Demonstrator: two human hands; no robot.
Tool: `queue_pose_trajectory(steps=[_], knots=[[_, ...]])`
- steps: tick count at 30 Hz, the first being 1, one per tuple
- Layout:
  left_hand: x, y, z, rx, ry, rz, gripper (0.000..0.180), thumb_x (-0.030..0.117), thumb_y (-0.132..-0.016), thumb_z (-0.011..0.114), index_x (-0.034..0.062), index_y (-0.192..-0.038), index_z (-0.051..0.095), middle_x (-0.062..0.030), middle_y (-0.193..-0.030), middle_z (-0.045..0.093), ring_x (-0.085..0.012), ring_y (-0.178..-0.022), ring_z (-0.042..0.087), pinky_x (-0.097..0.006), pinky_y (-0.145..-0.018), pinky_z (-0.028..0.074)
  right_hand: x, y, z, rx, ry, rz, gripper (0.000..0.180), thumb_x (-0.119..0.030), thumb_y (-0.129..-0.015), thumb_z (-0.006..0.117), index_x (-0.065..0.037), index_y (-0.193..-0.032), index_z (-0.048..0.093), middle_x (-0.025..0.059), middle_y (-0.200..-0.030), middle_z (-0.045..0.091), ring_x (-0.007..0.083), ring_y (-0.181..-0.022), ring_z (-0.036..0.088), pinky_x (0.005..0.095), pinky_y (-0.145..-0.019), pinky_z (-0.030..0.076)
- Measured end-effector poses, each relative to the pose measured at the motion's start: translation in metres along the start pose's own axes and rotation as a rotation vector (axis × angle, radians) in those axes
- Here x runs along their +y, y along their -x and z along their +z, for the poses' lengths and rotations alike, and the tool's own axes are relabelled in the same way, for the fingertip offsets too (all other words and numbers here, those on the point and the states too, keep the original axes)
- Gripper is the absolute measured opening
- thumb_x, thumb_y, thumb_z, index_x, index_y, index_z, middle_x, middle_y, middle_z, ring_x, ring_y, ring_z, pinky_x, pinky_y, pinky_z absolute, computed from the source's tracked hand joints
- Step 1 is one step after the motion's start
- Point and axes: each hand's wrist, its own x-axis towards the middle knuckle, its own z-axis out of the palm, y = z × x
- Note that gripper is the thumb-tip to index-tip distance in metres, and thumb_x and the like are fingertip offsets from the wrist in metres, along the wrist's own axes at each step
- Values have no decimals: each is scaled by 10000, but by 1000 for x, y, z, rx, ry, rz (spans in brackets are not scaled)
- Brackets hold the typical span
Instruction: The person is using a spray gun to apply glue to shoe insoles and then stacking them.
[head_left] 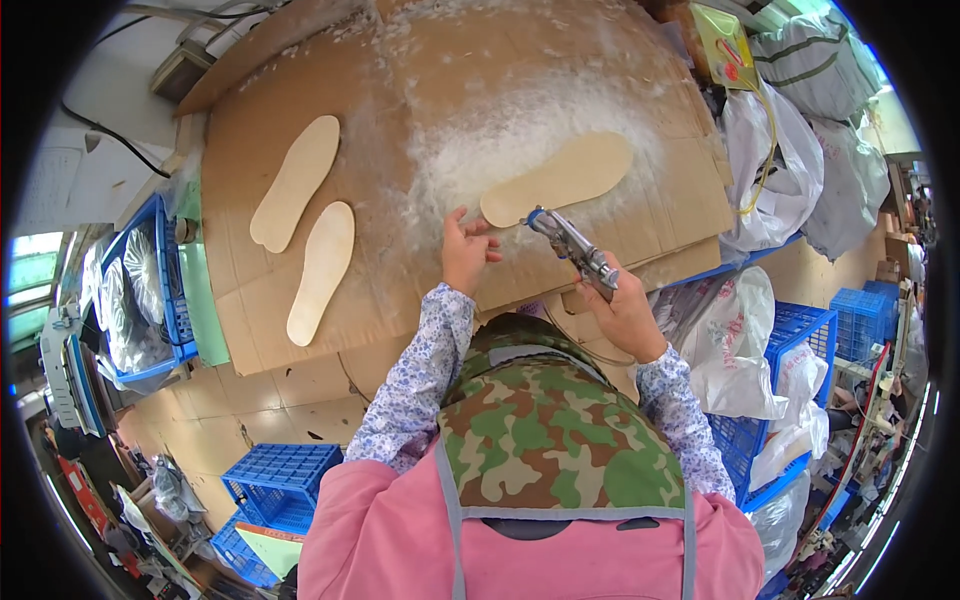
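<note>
In my right hand (625, 308) is a metal spray gun (570, 243) with a blue nozzle ring, its tip close to one end of a beige insole (565, 175). That insole lies flat on the cardboard (400, 270), amid a white, powdery spray residue. My left hand (467, 250) holds nothing; its fingers are apart, just left of the insole's near end. Two more insoles rest on the left part of the cardboard: an upper one (297, 183) and a lower one (322, 275).
A blue crate (150, 290) with plastic-wrapped goods stands left of the table. White plastic bags (735, 340) and a blue crate (800, 325) crowd the right side. A yellow container (722, 48) sits at the far right corner, with a thin hose (771, 150) hanging down.
</note>
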Motion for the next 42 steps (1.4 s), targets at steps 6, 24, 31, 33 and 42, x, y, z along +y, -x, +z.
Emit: queue_pose_trajectory(steps=[6, 24, 31, 33, 42], knots=[[-2, -3, -1, -1, -9, 10, 570, -50, -792, 436, -6, -1336, 273, -176, -1119, 518, -161, -719, 571, -248, -509, 498, 10, -10, -13, 80, 56, -21, 275, -2, -827, 560, -7, -1097, 506, 126, -839, 628, 245, -770, 621, 309, -722, 477], [-2, -3, 2, -22, -69, 30, 488, -43, -784, 428, -4, -1270, 416, -138, -1100, 544, -95, -639, 528, -189, -439, 423, 60, -37, -87, 385, 267, -127, 195, -33, -845, 576, -12, -1028, 513, 127, -784, 604, 226, -675, 585, 312, -635, 457], [-1, -3, -1, -42, -65, 15, 495, -59, -790, 410, -7, -1282, 399, -133, -1102, 522, -96, -642, 515, -197, -428, 407, 69, -29, -93, 439, 225, -41, 187, -58, -841, 591, -2, -1003, 516, 137, -769, 588, 234, -668, 572, 311, -638, 453], [1, -2, -1, -37, -62, 23, 491, -48, -787, 420, -13, -1277, 405, -129, -1093, 537, -91, -631, 514, -189, -422, 396, 69, -23, -89, 435, 228, -19, 188, -60, -840, 593, -1, -1001, 515, 136, -766, 587, 234, -666, 569, 307, -636, 451], [6, 0, -2, -50, -61, 13, 480, -42, -786, 431, -19, -1265, 416, -117, -1074, 541, -88, -613, 507, -194, -420, 380, 55, -3, -54, 332, 175, -22, 195, -52, -844, 595, -1, -1011, 510, 152, -753, 581, 254, -649, 563, 304, -620, 446]])
